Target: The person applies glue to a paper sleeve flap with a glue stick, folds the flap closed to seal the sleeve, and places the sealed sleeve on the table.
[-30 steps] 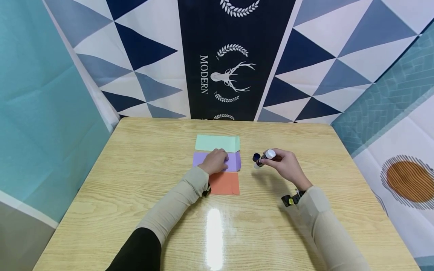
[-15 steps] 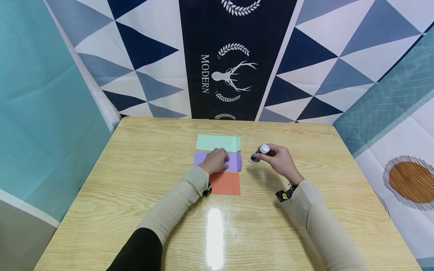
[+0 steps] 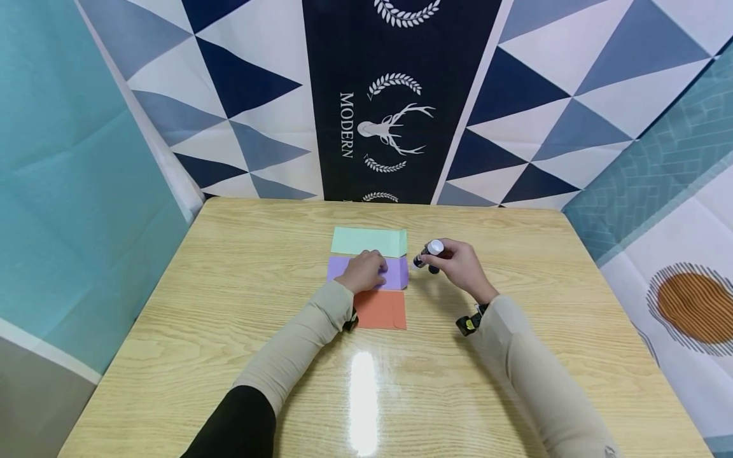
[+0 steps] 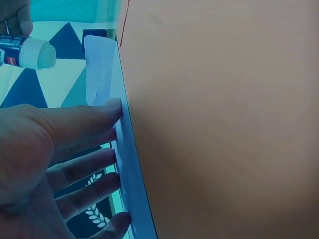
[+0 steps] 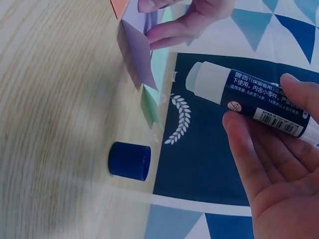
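Observation:
My left hand [image 3: 362, 271] rests on a purple envelope [image 3: 394, 275] lying on the table. In the left wrist view its fairly straight fingertips touch the paper, and the envelope's flap [image 4: 99, 69] stands raised. My right hand [image 3: 465, 268] holds an uncapped glue stick [image 5: 264, 102] between thumb and fingers, just right of that flap. The stick is tilted, its pale glue tip pointing toward the envelope and apart from it. The dark blue cap [image 5: 129, 161] stands on the table close by, partly hidden by the glue stick in the head view.
A mint green envelope [image 3: 363, 242] lies beyond the purple one, its flap lifted. Nearer to me is an orange envelope [image 3: 380, 310], partly under my left wrist. Patterned cloth [image 3: 258, 95] hangs behind the wooden table [image 3: 229, 305].
My right hand has carried the glue stick leftward and slightly away from me, past the cap and up to the purple flap. The left hand and envelopes have stayed put.

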### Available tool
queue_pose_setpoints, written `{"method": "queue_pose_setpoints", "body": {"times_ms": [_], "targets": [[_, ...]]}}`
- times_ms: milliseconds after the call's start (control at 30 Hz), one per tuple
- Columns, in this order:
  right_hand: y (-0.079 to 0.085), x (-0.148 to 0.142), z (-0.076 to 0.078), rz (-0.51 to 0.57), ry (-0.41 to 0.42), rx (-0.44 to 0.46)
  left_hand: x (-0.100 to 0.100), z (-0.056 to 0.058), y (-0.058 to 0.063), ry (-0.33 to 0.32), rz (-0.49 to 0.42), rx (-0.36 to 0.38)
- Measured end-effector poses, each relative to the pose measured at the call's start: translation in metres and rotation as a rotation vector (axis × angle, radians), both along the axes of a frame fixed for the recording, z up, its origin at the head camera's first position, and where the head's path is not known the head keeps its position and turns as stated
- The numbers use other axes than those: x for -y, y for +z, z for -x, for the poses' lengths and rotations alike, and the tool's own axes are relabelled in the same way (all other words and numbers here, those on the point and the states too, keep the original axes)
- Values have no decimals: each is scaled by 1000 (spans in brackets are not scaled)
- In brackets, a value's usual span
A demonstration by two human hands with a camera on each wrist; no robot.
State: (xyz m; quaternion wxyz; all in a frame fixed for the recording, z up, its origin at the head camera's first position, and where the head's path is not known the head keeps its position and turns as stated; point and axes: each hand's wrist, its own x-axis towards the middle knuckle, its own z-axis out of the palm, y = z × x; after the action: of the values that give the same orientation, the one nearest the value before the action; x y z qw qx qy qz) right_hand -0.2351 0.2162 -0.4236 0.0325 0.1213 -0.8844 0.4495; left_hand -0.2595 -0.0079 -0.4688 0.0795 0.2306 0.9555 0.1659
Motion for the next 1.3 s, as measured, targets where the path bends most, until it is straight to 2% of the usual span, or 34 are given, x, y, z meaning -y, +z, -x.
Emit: {"method": "queue_pose_setpoints", "body": {"times_ms": [467,933,1300], "targets": [[-10,21,13,9,35,14,0,2,-2,-7,-9,2],[-23,35,25,-83,83,15,1,3,-4,1,-23,4],[-30,42,32,-101,79,17,1,4,-5,-6,-17,3]]}}
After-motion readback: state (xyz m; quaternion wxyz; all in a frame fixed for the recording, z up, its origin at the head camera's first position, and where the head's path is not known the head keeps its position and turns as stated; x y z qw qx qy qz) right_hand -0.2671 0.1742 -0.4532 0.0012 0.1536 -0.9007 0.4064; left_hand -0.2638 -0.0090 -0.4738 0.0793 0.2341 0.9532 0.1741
